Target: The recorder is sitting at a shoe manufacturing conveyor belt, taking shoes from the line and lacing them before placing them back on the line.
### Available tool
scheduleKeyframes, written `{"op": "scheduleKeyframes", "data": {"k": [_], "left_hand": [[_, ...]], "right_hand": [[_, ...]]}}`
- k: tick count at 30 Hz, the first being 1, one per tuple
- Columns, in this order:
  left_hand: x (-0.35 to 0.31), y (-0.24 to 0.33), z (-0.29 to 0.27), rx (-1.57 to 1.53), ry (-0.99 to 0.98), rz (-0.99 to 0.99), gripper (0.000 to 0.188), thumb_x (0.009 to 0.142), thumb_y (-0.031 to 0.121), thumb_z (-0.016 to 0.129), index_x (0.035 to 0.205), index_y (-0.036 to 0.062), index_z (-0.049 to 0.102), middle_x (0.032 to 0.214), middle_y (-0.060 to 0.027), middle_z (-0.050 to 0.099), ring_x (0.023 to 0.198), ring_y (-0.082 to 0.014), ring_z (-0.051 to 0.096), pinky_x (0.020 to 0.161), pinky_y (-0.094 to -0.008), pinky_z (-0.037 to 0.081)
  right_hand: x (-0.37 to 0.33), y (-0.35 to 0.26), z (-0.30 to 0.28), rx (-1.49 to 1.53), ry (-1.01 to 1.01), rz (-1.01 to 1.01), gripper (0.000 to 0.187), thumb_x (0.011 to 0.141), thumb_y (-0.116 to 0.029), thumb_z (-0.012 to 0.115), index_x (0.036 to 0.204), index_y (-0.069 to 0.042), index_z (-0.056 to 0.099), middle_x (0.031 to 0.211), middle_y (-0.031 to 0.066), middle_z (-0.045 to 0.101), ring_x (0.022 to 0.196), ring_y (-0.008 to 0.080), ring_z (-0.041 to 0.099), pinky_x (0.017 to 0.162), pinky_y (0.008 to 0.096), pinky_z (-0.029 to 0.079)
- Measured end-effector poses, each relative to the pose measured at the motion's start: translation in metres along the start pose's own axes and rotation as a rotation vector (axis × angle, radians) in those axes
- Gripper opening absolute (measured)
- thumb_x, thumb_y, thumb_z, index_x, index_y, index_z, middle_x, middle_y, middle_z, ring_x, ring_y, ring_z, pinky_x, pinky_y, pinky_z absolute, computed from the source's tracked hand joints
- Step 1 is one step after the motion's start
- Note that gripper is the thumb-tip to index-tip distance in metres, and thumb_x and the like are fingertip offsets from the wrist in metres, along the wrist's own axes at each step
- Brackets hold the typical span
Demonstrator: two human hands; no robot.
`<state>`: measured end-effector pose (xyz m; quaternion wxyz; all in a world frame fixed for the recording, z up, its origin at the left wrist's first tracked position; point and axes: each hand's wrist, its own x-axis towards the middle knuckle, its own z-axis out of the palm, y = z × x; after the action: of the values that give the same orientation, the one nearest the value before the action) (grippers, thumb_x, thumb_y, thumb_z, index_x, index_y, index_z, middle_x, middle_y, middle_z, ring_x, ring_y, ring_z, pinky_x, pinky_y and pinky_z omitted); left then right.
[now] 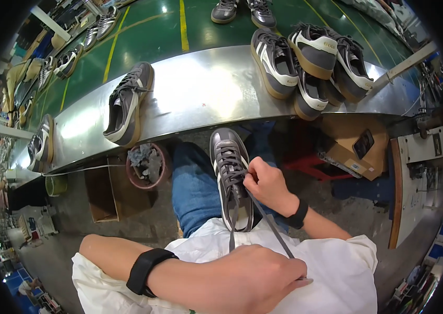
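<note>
A grey sneaker (225, 141) with white stripes rests on my lap, toe pointing away from me. Its long grey lace ends (276, 233) run back toward my body. My left hand (268, 272) crosses in front of my white top, closed around the lace ends. My right hand (268, 183) is at the right side of the sneaker's throat, thumb and forefinger pinched on the lace near the upper eyelets. What lies inside either grip is mostly hidden by the fingers.
A metal ledge (190, 104) edges the green line ahead. A single sneaker (130, 104) stands on it at left, with a pile of similar sneakers (313, 49) at right. Below are a pink bin (165, 178) of scraps, cardboard boxes (101, 191), and a phone (363, 144) on cardboard.
</note>
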<state>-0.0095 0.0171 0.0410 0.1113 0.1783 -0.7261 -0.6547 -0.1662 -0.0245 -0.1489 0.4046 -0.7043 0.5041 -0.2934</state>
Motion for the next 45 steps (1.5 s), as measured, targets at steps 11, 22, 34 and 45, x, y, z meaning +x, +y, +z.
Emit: {"op": "scheduleKeyframes", "data": {"k": [11,22,34,45], "left_hand": [[0.027,0.022,0.022,0.019,0.067,-0.013,0.02,0.089,0.018,0.06,0.079,0.0013,0.061,0.066,-0.0168,0.057,0.067,-0.0342,0.059,0.061,-0.0403,0.047],[0.003,-0.115,-0.008,-1.326,0.517,-0.648,0.03,0.098,0.028,0.048,0.107,-0.0004,0.048,0.086,-0.0064,0.056,0.081,-0.0152,0.057,0.072,-0.027,0.048],[0.003,-0.013,-0.064,-0.066,0.399,-0.34,0.018,0.097,0.015,0.046,0.092,0.0026,0.058,0.06,0.0023,0.044,0.054,-0.0037,0.038,0.048,-0.0196,0.032],[-0.025,-0.133,0.013,0.32,0.334,-0.324,0.018,0.091,0.017,0.054,0.083,0.0019,0.051,0.069,-0.0193,0.059,0.063,-0.0384,0.059,0.055,-0.044,0.045]], "right_hand": [[-0.013,-0.05,-0.02,-0.142,-0.12,-0.425,0.018,0.075,-0.012,0.069,0.09,-0.008,0.058,0.073,0.0099,0.053,0.063,0.03,0.053,0.06,0.0387,0.044],[-0.049,-0.09,-0.046,0.4,-0.46,-0.395,0.032,0.094,-0.019,0.047,0.069,-0.002,0.057,0.06,0.0029,0.055,0.051,0.0161,0.051,0.052,0.0326,0.043],[0.006,-0.092,-0.058,-0.638,-0.071,-0.816,0.004,0.075,-0.009,0.057,0.079,-0.009,0.06,0.078,0.0031,0.059,0.073,0.0182,0.06,0.055,0.032,0.046],[-0.002,-0.053,-0.044,0.491,-0.559,0.327,0.046,0.077,0.012,0.041,0.114,-0.005,0.063,0.102,0.0108,0.068,0.086,0.0149,0.069,0.062,0.0254,0.053]]}}
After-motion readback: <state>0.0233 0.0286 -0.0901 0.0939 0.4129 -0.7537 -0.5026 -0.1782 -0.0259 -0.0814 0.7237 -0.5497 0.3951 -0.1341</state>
